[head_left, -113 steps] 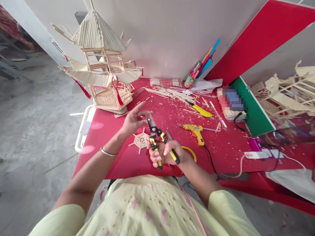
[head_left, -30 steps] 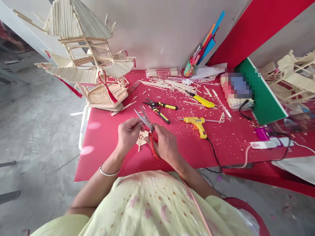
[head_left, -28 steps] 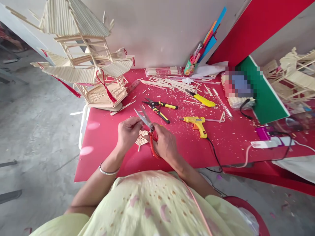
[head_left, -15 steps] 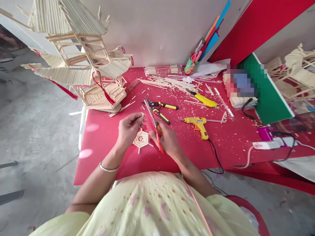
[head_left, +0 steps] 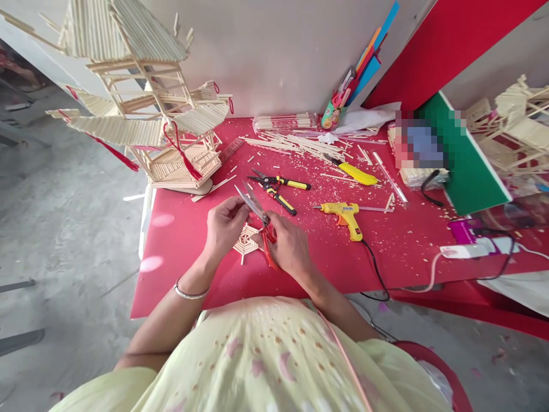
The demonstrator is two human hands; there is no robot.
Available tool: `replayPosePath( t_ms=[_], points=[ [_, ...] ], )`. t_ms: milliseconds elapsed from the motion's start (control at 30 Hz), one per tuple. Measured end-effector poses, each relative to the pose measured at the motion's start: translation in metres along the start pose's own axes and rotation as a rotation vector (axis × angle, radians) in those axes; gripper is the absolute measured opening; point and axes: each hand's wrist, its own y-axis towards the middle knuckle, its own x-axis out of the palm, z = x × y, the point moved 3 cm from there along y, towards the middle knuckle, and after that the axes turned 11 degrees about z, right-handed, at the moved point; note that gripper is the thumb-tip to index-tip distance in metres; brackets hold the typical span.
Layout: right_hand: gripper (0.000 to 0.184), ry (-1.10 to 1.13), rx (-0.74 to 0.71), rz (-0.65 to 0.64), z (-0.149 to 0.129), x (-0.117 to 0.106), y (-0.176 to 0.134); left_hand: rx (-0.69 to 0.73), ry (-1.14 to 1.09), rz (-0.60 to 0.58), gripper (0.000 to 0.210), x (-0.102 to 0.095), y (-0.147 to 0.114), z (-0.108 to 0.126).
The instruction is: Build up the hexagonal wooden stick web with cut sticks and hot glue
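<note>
My right hand (head_left: 288,240) grips a pair of scissors (head_left: 266,219) by the red handles, and the blades stand apart, pointing up and to the left. The blades reach the fingertips of my left hand (head_left: 225,224), which is closed in a pinch. A short wooden stick was in that pinch a moment ago; the fingers and blades now mostly hide it. Beneath my hands, flat on the red table (head_left: 180,274), lies a hexagonal web-shaped piece of sticks (head_left: 245,239), partly covered by my right fingers.
Black-and-yellow cutting pliers (head_left: 281,193) lie just beyond my hands. To the right are a yellow glue gun (head_left: 346,216) with its cord and a yellow utility knife (head_left: 358,174). Loose sticks (head_left: 295,144) and chips lie behind. A stick-built pagoda (head_left: 171,143) stands at the left.
My right hand has swung the scissors left, so their blades, now spread, meet my left fingertips. The stick end that stuck up from my left pinch is no longer plainly seen.
</note>
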Motion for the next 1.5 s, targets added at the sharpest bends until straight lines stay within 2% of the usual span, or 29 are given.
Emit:
replayPosePath(
  t_ms=[167, 300, 467, 600, 700, 867, 1000, 1133, 1200, 1267, 1333, 1500],
  points=[
    [0.053, 0.028, 0.011, -0.005, -0.003, -0.001, -0.003, 0.020, 0.007, 0.008, 0.012, 0.001, -0.005, 0.004],
    [0.050, 0.146, 0.058, -0.002, -0.001, -0.003, -0.006, -0.081, -0.156, 0.027, 0.018, -0.004, -0.006, 0.000],
    [0.043, 0.537, 0.254, 0.000, 0.002, 0.003, -0.006, -0.319, -0.516, 0.000, 0.030, -0.007, -0.005, -0.008],
    [0.050, 0.925, 0.388, 0.107, -0.004, 0.010, 0.006, -0.425, -0.615, -0.043, 0.034, 0.001, -0.013, -0.009],
    [0.057, 1.063, 0.417, 0.097, -0.008, 0.015, 0.014, -0.465, -0.645, -0.070, 0.036, 0.006, -0.022, -0.011],
    [0.061, 1.015, 0.449, 0.050, 0.002, 0.016, 0.019, -0.452, -0.577, -0.133, 0.031, -0.001, -0.026, -0.016],
    [0.061, 0.953, 0.375, 0.037, 0.012, 0.003, 0.029, -0.530, -0.508, -0.247, 0.037, -0.007, -0.019, -0.018],
    [0.055, 0.912, 0.279, -0.050, 0.011, -0.011, 0.039, -0.638, -0.404, -0.416, 0.036, -0.007, -0.010, -0.018],
    [0.052, 0.876, 0.225, -0.088, 0.008, -0.015, 0.043, -0.718, -0.378, -0.527, 0.038, -0.004, -0.010, -0.020],
    [0.051, 0.837, 0.185, -0.101, 0.007, -0.016, 0.044, -0.763, -0.373, -0.585, 0.037, -0.003, -0.010, -0.022],
    [0.052, 0.795, 0.176, -0.074, 0.007, -0.014, 0.043, -0.748, -0.388, -0.559, 0.036, -0.003, -0.010, -0.026],
    [0.048, 0.502, 0.175, 0.036, 0.010, -0.014, 0.027, -0.663, -0.486, -0.324, 0.034, -0.006, -0.007, -0.032]
  ],
)
